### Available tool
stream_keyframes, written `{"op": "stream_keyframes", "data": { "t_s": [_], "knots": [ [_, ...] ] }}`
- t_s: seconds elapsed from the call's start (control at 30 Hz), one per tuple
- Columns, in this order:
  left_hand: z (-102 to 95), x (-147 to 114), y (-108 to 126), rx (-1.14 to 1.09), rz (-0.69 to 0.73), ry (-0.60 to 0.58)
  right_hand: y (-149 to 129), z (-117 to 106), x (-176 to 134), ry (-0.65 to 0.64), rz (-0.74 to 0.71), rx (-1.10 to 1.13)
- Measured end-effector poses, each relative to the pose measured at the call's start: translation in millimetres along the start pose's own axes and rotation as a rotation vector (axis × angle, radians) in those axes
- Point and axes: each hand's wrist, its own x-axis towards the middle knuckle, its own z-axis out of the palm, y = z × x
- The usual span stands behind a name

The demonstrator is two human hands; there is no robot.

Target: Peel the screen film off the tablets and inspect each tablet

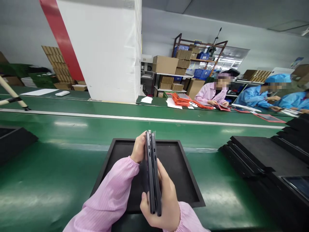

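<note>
Two thin dark tablets (151, 174), pressed face to face and standing on edge, are held upright between my hands. Small ports show along their narrow sides, and clear film sticks up at the far end. My left hand (139, 149) grips the far left part, its fingers partly hidden behind the tablets. Nearer to me, my right hand (166, 196) wraps the right side and lower end, its thumb reaching across to the left. Beneath them lies a black foam tray (190, 174) with a raised rim, its flat bottom partly covered by my hands and sleeves.
Stacked black trays (260, 154) stand at the right, one with a screen device (296, 185). Another black tray (16, 143) sits at the left edge. Across the green bench (72, 129), people sit working near red-edged sheets (181, 99). A white pillar (103, 48) rises behind.
</note>
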Motion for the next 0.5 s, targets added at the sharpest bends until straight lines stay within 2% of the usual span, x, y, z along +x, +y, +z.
{"op": "stream_keyframes", "data": {
  "t_s": [0.2,0.3,0.47,0.5],
  "knots": [
    [3.7,-3,-1,-0.009,0.046,-0.080,5,9,-7,0.078,0.034,-0.019],
    [1.9,-1,-3,-0.104,0.047,-0.097,6,9,-6,0.041,0.030,0.035],
    [-13.9,13,-5,-0.262,-0.030,-0.200,39,7,0,-0.149,-0.245,0.230],
    [-16.0,15,-5,-0.294,-0.057,-0.218,48,5,3,-0.168,-0.252,0.221]
  ]
}}
